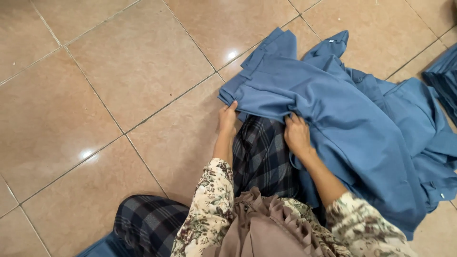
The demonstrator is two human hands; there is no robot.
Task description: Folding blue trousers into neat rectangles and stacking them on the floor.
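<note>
A blue garment (333,109), trousers by the waistband and belt loops, lies spread over my lap and the tiled floor. My left hand (227,119) pinches the waistband's near corner at its left end. My right hand (297,135) grips a fold of the same blue cloth a little further right. Both arms wear floral sleeves. My legs, in dark plaid cloth (262,157), stretch out beneath the garment.
Glossy tan floor tiles (119,71) fill the left and top. More dark blue cloth (445,81) lies at the right edge. A corner of blue fabric (97,247) shows at the bottom left, beside my knee.
</note>
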